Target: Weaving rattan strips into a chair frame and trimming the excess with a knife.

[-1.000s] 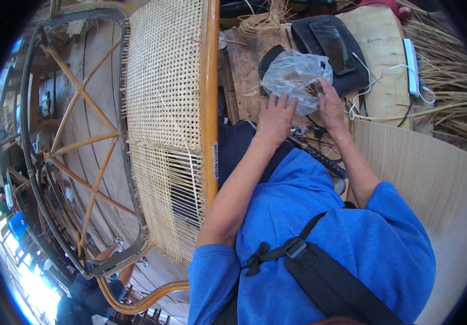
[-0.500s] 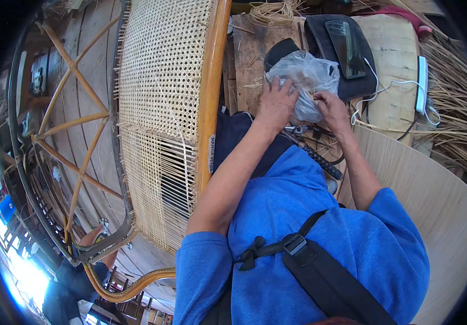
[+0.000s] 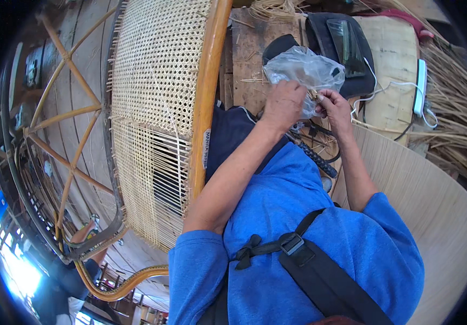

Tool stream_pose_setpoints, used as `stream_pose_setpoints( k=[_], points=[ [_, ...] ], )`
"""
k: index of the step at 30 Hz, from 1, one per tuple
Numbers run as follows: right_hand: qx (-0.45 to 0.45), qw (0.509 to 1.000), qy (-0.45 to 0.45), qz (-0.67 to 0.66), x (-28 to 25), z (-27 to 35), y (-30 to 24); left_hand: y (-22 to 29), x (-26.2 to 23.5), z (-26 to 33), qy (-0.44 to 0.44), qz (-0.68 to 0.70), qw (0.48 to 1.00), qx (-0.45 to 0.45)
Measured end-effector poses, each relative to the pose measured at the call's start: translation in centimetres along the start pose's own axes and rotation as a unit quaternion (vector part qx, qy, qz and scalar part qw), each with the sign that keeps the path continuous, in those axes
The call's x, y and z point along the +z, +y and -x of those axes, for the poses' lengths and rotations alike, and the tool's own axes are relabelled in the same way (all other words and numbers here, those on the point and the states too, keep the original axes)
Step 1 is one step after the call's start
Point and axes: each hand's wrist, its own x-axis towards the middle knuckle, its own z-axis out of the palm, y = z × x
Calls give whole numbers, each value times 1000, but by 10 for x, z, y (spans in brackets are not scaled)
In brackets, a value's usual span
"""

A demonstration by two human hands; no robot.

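A crumpled clear plastic bag lies on the wooden work surface ahead of me. My left hand is closed at the bag's near edge, its fingers curled into the plastic. Just to its right, my right hand is pinched, thumb against fingers, at the same edge. Something small and tan shows at the right fingertips, too small to name. To the left of my arm stands a woven cane panel in a varnished wooden frame, with loose parallel strands in its lower part.
Beyond the bag lie a dark pad with a phone on it. A white power strip with cables stands right of them, beside bundled cane strips. A curved wooden board is at my right; a bare chair frame stands far left.
My left hand has gone from spread over the bag to curled at its near edge. The right hand has shifted slightly nearer me, and a small tan thing now shows at its fingertips.
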Motion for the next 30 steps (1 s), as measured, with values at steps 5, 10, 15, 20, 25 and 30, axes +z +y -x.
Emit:
stream_pose_setpoints(
  k=[5,10,15,20,25,30],
  points=[
    [-70,998,-8,4,0,-2,7,6,19,-7,48,109,992,-45],
    [-69,997,-20,3,4,-3,6,-3,27,-5,47,159,982,-95],
    [-72,997,-34,-10,5,-2,6,-4,29,-4,3,334,925,-180],
    [-69,997,-37,-3,3,-3,8,-6,30,-3,-20,354,906,-229],
    [-79,996,-51,1,5,-3,9,-6,38,3,26,360,909,-207],
    [-63,996,-64,-6,5,-3,12,-3,38,5,11,376,899,-226]
  ],
)
